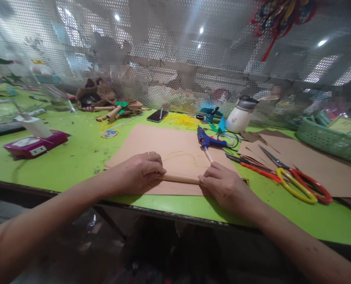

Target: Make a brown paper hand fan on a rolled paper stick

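Rolled kraft-paper tube (179, 178) lies on the near part of a flat kraft-paper sheet (169, 138), close to the front edge of the green counter (83, 157). Left hand (145, 167) and right hand (222, 179) both pinch it, fingers bunched, one toward each end, apparently so the roll stays tight and even; bare middle shows between them. Long axis runs left to right, roughly parallel to the counter's front edge, right side a touch nearer the person. Ends mostly covered by the hands; can't tell if the roll is separate from the sheet. Sheet probably serves as a work surface. Blue glue gun (209, 141) rests beyond the right hand, nozzle away, likely for easy reach. Red-and-yellow scissors (299, 181) lie right, handles toward the person, seemingly for quick pickup. Loose yellow string (190, 156) sits just beyond the tube.
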`<state>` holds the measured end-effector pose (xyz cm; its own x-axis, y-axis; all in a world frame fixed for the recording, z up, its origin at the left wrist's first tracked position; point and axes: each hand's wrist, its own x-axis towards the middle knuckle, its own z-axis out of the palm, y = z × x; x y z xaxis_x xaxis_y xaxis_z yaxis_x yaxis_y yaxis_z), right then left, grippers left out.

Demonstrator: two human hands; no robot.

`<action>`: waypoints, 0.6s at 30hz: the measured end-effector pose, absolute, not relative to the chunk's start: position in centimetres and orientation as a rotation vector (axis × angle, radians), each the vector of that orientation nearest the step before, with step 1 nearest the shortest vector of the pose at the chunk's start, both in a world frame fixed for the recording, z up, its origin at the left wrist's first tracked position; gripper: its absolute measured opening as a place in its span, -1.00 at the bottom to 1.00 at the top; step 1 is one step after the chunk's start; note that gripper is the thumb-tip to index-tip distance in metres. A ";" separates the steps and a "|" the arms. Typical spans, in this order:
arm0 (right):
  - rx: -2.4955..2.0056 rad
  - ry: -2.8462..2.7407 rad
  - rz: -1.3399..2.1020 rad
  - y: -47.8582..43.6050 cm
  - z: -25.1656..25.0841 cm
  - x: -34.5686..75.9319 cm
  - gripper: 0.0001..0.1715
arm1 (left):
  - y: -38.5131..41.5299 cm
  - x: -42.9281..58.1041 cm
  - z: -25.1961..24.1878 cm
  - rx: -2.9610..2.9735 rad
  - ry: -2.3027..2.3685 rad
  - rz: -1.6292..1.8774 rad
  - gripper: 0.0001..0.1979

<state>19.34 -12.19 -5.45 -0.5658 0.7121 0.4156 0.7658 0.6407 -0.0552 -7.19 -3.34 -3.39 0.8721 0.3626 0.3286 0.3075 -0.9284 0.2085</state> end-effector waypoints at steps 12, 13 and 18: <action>-1.192 -2.427 -0.238 -12.5 -6.0 19.0 -0.74 | -4.0 -7.8 -5.0 3.082 0.567 0.582 -0.77; -1.196 -2.424 -0.243 -12.5 -6.1 18.9 -0.74 | -3.9 -7.8 -5.1 3.088 0.573 0.594 -0.77; -1.180 -2.405 -0.289 -12.4 -6.5 18.6 -0.75 | -3.4 -8.2 -5.9 3.121 0.489 0.680 -0.81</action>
